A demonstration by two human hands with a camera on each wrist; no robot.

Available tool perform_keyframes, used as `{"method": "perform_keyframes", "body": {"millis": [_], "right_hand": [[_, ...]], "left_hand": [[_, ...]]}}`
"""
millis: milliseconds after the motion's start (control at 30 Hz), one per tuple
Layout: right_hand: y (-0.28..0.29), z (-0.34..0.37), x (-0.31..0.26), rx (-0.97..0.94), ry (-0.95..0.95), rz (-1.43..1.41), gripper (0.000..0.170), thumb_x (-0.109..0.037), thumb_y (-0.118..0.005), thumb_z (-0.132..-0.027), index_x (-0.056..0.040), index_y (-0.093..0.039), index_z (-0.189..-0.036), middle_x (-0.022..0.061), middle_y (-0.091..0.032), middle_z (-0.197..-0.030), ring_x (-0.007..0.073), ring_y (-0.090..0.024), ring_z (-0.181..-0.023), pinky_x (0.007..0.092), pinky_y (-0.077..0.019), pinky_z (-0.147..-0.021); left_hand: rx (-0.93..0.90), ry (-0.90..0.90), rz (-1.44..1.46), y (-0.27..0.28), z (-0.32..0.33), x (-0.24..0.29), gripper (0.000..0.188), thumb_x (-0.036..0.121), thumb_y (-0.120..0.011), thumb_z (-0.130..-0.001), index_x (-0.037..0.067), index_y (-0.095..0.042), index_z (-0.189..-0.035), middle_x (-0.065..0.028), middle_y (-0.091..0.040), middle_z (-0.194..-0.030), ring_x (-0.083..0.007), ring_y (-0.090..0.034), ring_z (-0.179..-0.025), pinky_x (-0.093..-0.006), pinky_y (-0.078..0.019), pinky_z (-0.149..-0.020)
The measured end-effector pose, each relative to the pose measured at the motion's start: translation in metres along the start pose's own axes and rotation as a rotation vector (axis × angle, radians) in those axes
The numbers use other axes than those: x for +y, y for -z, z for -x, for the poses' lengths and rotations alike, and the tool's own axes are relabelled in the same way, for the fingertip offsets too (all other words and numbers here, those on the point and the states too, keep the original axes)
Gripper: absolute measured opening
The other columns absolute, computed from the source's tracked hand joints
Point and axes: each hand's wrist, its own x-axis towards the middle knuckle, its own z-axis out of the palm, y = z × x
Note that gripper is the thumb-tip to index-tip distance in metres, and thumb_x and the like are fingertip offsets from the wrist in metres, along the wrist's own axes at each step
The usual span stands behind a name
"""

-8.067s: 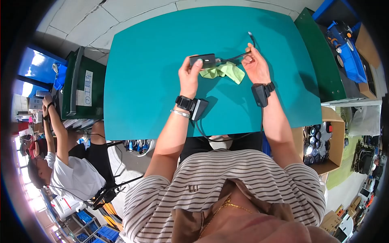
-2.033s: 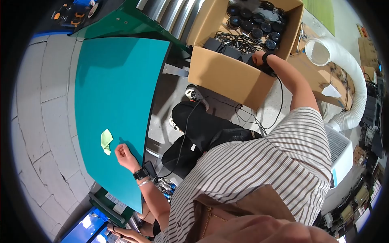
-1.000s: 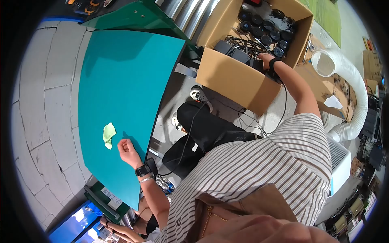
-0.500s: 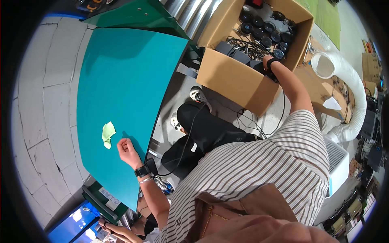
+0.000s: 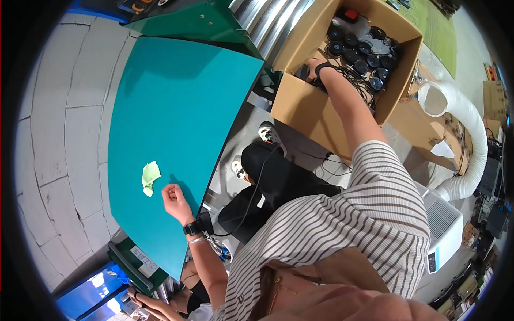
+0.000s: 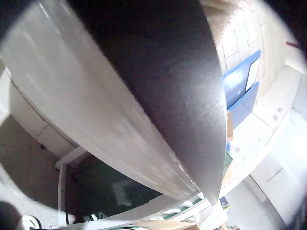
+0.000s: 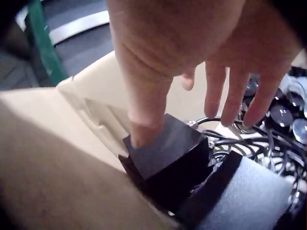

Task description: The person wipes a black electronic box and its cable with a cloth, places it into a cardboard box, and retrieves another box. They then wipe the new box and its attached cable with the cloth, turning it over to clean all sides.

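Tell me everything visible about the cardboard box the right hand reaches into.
Plain brown and open-topped, the cardboard box stands upright beside the teal table. Its wall is creased near one corner. It holds round black items, tangled black cables and dark blocks. The right hand reaches in, its thumb on one block.

Item 1: white label [image 5: 143, 258] on the green cabinet [image 5: 126, 248], bearing Chinese characters, apparently 工具车, with a circled numeral at one end; small and turned in the head view, the numeral's value uncertain. Item 2: small dark mark on the chest of the striped shirt [image 5: 332, 214], illegible. Item 3: dark panel [image 5: 431, 261] on the white appliance [image 5: 441, 230], with tiny pale markings, unreadable. Item 4: round black pieces [image 7: 280, 115] in the cardboard box [image 5: 308, 101], pale marks on some, too blurred to read.
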Motion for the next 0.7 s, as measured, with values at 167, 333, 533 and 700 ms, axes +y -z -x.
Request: {"method": "perform_keyframes", "body": {"millis": [167,333,533,700], "right_hand": [[-0.020,-0.046,0.006,-0.135,-0.017,0.074,0.071,-0.041,-0.081,-0.058,-0.0010,-0.063,-0.114,0.0202,-0.062,-0.116,0.0317,-0.061,-0.107,0.0390,-0.0507,-0.086],[-0.007,-0.026,-0.002,-0.131,0.001,0.036,0.060,-0.039,-0.081,-0.063,-0.0051,-0.067,-0.111,0.0141,-0.065,-0.114,0.0324,-0.063,-0.104,0.0436,-0.0521,-0.086],[-0.004,-0.017,0.004,-0.077,-0.019,-0.126,0.064,-0.037,-0.081,-0.058,-0.0010,-0.065,-0.109,0.0184,-0.068,-0.101,0.0315,-0.064,-0.101,0.0410,-0.0520,-0.084],[-0.025,-0.049,0.029,-0.145,0.040,-0.196,0.055,-0.034,-0.083,-0.060,-0.0046,-0.069,-0.104,0.0157,-0.068,-0.102,0.0297,-0.065,-0.097,0.0418,-0.0515,-0.082]], "left_hand": [[0.010,-0.009,-0.002,0.002,-0.002,-0.005,0.008,0.008,-0.063,-0.088,0.002,-0.059,-0.089,0.0040,-0.050,-0.070,-0.0037,-0.041,-0.060,-0.0190,-0.0347,-0.052],[0.006,-0.020,-0.014,0.001,0.000,-0.005,0.009,0.009,-0.064,-0.087,0.002,-0.059,-0.090,0.0024,-0.052,-0.071,-0.0050,-0.043,-0.061,-0.0200,-0.0371,-0.053],[0.011,-0.048,-0.048,0.001,-0.001,-0.005,0.010,0.010,-0.063,-0.088,0.001,-0.059,-0.090,0.0005,-0.055,-0.072,-0.0074,-0.047,-0.063,-0.0218,-0.0408,-0.056],[0.001,-0.030,-0.040,0.001,-0.001,-0.005,0.010,0.009,-0.063,-0.088,0.000,-0.059,-0.091,-0.0002,-0.056,-0.074,-0.0079,-0.049,-0.066,-0.0221,-0.0415,-0.058]]}}
